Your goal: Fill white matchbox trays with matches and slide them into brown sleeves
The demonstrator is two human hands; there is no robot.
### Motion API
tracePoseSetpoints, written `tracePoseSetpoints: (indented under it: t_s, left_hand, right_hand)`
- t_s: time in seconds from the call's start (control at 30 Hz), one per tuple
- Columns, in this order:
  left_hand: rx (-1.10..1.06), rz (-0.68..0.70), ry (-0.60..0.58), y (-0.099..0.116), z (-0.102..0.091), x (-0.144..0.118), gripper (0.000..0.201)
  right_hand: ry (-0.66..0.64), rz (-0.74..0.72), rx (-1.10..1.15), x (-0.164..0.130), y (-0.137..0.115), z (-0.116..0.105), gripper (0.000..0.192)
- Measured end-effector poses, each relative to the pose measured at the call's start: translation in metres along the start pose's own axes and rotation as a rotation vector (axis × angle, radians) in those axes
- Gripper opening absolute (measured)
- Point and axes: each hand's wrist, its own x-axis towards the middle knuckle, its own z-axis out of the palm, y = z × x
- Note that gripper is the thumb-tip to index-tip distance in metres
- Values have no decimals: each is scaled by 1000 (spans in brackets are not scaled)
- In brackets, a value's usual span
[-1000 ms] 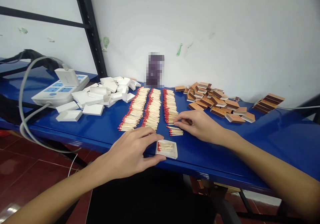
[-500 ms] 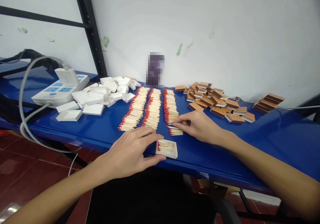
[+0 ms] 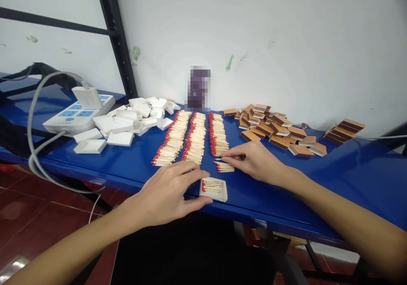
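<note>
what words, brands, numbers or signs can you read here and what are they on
Nothing can be read.
Power strip: small marks, too blurred.
White charger: faint mark, too small.
Orange matchbox sleeves: printed marks, too small.
Upright dark object: pixelated.
Held white tray: no print visible.

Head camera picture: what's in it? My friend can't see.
The left hand holds a white tray with red-tipped matches on a blue table; the right hand seems to pinch a loose match. Behind lie three match rows, with white trays left and brown matchbox sleeves right.
</note>
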Motion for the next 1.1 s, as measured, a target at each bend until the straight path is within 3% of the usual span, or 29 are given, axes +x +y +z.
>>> tracePoseSetpoints:
  t_s: [0.53, 0.7, 0.77, 0.93, 1.1]
  left_hand:
    - [-2, 7, -3, -1, 2, 0, 36]
    - [0, 3, 2, -1, 1, 0, 36]
    - [-3, 0, 1, 0, 1, -1, 36]
    - [1, -16, -1, -1, 1, -2, 35]
    - [-5, -26, -2, -2, 3, -2, 36]
  right_hand:
    - [-91, 154, 150, -1, -15, -11, 33]
    - [-194, 132, 117, -6, -15, -21, 43]
    - [-229, 131, 115, -6, -14, -21, 39]
    - [-157, 25, 57, -6, -16, -18, 24]
    - [-146, -29, -53, -6, -21, -17, 26]
